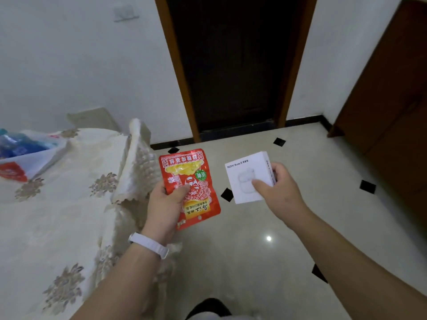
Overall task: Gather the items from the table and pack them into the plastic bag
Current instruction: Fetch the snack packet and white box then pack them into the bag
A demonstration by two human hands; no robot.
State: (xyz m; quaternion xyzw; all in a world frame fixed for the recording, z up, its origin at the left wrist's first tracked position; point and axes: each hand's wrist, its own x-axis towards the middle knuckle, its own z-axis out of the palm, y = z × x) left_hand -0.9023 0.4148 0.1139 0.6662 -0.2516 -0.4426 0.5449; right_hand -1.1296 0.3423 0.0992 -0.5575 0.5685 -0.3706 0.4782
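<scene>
Red snack packet [190, 189] in left hand [165, 207]: thumb pressed on the printed front, fingers curled behind, print upside down to the camera. White earbuds box [248, 177] in right hand [280, 191]: thumb on the front face, fingers wrapped round its right side, box tilted. Both items are held in the air over the tiled floor [277, 250], just off the table's right edge, packet left of box, not touching each other. White band [150, 244] on the left wrist. Plastic bag [27, 158] lies on the table [57, 215] near its far left corner, mouth open toward the hands, blue stuff visible inside; contents too blurred to identify. Floral tablecloth [136, 162] covers the table, one corner flipped up beside the packet. Dark doorway [233, 65] behind, brown cabinet [392, 100] at right.
</scene>
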